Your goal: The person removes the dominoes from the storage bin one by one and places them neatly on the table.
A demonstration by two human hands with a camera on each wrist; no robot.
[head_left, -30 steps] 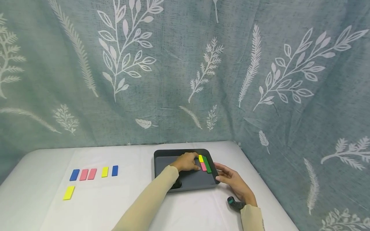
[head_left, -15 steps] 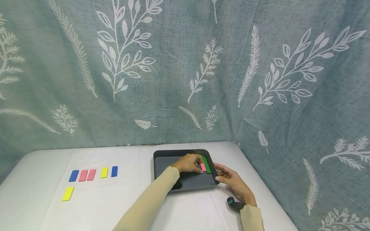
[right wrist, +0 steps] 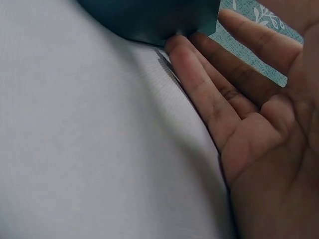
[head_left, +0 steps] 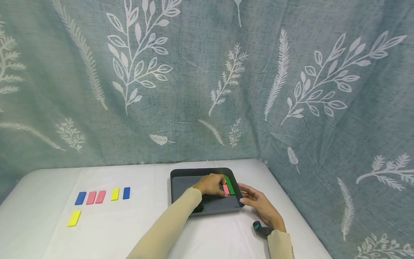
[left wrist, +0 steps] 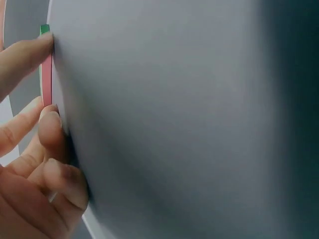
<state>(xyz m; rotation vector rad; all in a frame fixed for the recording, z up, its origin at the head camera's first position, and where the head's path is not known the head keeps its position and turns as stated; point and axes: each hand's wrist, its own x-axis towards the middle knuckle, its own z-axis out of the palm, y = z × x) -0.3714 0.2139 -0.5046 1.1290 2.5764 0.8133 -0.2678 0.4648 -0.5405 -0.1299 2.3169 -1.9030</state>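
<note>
In the head view my left hand [head_left: 211, 184] reaches into a dark grey tray [head_left: 207, 212]. Its thumb and index finger span two small flat blocks laid end to end, a pink block [head_left: 225, 189] and a yellow one mostly hidden by the index finger. Along their right side lies a longer green block [head_left: 229, 185]. The left wrist view shows the pink block [left wrist: 47, 82] edge-on between my fingertips, with a bit of green beyond. Outside the tray, my right hand [head_left: 260, 207] rests against its right wall, fingers extended; the right wrist view shows those fingertips touching the wall.
Left of the tray on the white table [head_left: 145, 216] lies a row of blue [head_left: 80, 198], pink [head_left: 91, 198] and yellow [head_left: 115, 194] blocks, with another yellow block [head_left: 74, 218] nearer. A leaf-patterned curtain [head_left: 194, 90] hangs behind. A black wrist device [head_left: 261, 229] sits at my right wrist.
My left thumb and index finger have moved right, from beside the yellow and pink blocks to around their ends, covering most of the yellow one. The right hand stays at the tray wall.
</note>
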